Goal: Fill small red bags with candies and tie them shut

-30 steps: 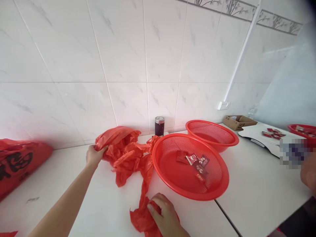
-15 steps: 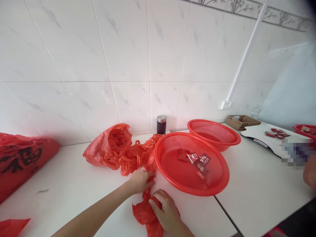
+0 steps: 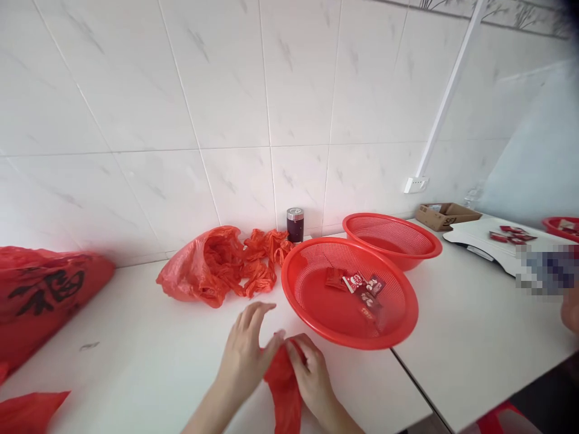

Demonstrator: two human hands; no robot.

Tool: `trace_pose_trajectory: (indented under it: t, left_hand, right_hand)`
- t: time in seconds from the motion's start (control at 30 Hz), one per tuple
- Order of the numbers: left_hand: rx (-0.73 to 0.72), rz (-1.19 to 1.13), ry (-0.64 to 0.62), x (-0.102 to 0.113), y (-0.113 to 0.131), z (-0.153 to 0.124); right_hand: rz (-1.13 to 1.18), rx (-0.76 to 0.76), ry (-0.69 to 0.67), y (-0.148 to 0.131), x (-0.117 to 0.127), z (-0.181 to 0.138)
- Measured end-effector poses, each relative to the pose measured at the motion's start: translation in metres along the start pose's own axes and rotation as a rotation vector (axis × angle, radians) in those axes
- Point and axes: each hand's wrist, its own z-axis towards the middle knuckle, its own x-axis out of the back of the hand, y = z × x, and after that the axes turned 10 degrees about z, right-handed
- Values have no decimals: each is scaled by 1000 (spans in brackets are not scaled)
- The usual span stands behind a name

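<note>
A thin red plastic bag [image 3: 284, 386] hangs crumpled between my hands, close to the table's front. My right hand [image 3: 312, 374] pinches its upper part, fingers wrapped round the film. On the other side, my left hand [image 3: 246, 346] is raised with fingers apart from the thumb, and the thumb tip is by the bag's top edge; I cannot tell whether it touches. Just beyond my hands is a red plastic basket [image 3: 316, 313] with several small wrapped snack packets [image 3: 355, 282] inside. Left of it, a larger red bag [image 3: 185, 274] lies on its side, bunched thin red bags [image 3: 260, 274] spilling out.
Against the wall stands a dark tumbler [image 3: 295, 226]. A second red basket [image 3: 384, 256], a cardboard box [image 3: 446, 216] and a white scale [image 3: 493, 244] with packets sit to the right. Another person's hand [image 3: 570, 310] shows there. A red bag with black characters [image 3: 49, 295] lies left.
My left hand has let go of the bunched bags and drawn back toward me, its fingers spreading. The bag in my right hand is apart from the pile, which now lies farther back.
</note>
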Motion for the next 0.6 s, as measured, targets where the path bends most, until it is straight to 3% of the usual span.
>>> trace_pose_trajectory:
  t: [0.1,0.2,0.3,0.4,0.5,0.6]
  left_hand:
    - [157,-106,116,-29,5,-59]
    - [241,-194,79,-41,-7,-84]
    - [359,-286,-48,-17,-37,-83]
    - [534,-387,0,21,-57,-79]
    - [618,-546,9,37,-44,-80]
    - [480,-771,-202,27,-11,-82]
  right_hand:
    - [156,-81,82,-8,-3,2]
    - [208,-128,62,-24,-4,3]
    - [160,-97,15,-42,1,4]
    - [108,-80,37,-57,9,4]
    - [91,-98,113,-63,7,0]
    - [155,-118,114,-61,-6,-8]
